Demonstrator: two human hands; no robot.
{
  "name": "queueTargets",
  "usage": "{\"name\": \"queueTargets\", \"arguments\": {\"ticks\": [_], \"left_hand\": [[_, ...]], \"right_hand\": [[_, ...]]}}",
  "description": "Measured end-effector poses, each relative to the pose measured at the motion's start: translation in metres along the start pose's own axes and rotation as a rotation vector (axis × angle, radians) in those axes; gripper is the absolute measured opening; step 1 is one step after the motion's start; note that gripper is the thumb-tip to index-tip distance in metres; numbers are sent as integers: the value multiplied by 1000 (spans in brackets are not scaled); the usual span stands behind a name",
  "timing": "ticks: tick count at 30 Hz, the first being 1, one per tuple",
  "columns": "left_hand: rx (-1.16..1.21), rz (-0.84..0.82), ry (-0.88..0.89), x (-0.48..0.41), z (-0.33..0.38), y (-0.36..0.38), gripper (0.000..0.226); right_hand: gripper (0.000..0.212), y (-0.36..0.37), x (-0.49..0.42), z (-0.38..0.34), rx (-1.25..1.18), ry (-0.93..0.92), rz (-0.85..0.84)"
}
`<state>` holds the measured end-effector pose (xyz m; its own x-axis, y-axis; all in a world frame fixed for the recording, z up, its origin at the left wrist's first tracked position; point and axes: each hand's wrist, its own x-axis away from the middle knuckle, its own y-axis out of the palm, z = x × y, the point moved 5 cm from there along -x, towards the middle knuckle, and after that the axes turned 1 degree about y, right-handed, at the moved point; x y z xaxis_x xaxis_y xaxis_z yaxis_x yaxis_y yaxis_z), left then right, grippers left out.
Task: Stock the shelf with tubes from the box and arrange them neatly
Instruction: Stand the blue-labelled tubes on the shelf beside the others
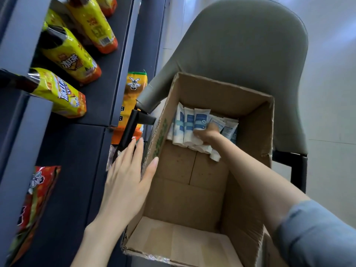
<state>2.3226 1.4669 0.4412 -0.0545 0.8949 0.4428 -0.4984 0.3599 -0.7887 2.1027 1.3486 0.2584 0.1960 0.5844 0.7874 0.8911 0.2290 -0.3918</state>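
The left hand lies spread against the box, likely steadying it on the chair. The right hand curls round tubes inside, apparently to lift them.

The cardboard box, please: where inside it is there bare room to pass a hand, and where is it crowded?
The near box floor is bare, bordered by the tubes and the near flap. The far end is crowded: tubes lie packed against the far wall, with the right hand gripping some.
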Motion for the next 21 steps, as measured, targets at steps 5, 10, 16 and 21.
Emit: {"name": "queueTargets", "arguments": {"ticks": [5,10,16,21], "left_hand": [[113,52,51,-7,17,0,65],[301,58,69,-13,27,1,49],[621,-86,3,-19,36,8,40],[856,-71,-26,-16,37,8,19]], "right_hand": [[55,5,46,10,-369,118,-283],[44,8,120,5,-724,26,-523],[50,5,183,-1,-578,-306,-462],[47,6,200,-6,-498,-468,-323]]}}
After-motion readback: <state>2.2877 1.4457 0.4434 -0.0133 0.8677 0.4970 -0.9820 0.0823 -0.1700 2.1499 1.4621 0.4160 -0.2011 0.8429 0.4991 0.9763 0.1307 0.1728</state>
